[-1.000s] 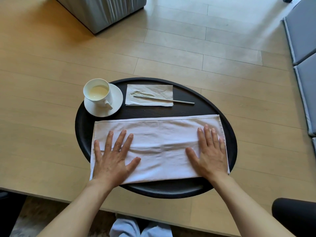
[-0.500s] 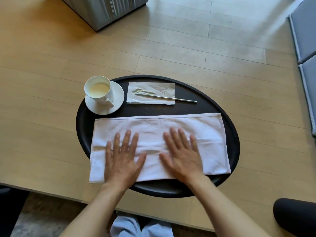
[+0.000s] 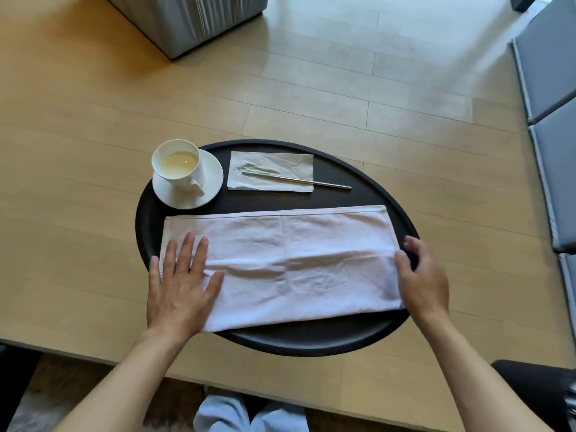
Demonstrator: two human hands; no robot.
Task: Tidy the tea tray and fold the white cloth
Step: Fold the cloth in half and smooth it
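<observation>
A white cloth [image 3: 296, 244], folded into a long band, lies across the near half of the round black tray [image 3: 311, 344]. My left hand [image 3: 180, 282] rests flat on the cloth's left end with its fingers spread. My right hand [image 3: 424, 279] is at the cloth's right end, thumb on top and fingers curled round the edge. At the tray's far left, a white cup [image 3: 176, 163] of pale tea stands on a saucer [image 3: 212, 176]. Beside it lies a paper napkin [image 3: 280, 160] with a thin metal stirrer [image 3: 311, 181] across it.
The tray sits on a light wooden table [image 3: 78, 213] near its front edge. A grey upholstered block [image 3: 193, 17] stands at the far side. Grey cushions [image 3: 548, 57] run along the right. A dark rounded object [image 3: 536, 391] is at the bottom right.
Both hands slid inward over the cloth, then apart. My right hand has gone from the cloth's middle to its right edge and curled round it. My left hand has moved to the left end.
</observation>
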